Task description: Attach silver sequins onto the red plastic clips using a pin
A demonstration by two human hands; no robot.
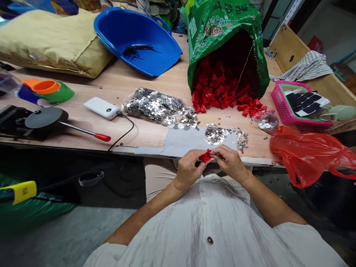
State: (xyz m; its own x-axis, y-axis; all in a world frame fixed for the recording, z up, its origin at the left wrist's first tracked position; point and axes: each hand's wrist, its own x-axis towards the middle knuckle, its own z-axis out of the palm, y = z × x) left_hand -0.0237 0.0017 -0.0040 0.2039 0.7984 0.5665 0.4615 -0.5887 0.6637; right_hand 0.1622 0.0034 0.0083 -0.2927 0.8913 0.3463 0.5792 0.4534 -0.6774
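Note:
Just over the front edge of the table, my left hand is closed around a small red plastic part. My right hand is pinched against the right side of that part; a thin dark item seems to lie between its fingers, too small to name. Beyond the hands, a pile of small silvery metal pieces lies on a grey sheet. More of these pieces are scattered to its right. A green sack lies with its mouth towards me, spilling many red plastic parts.
Left of the sack are a clear bag of metal pieces, a white power bank with a cable and a blue basin. A red-tipped lever tool stands far left. On the right are a pink basket and a red plastic bag.

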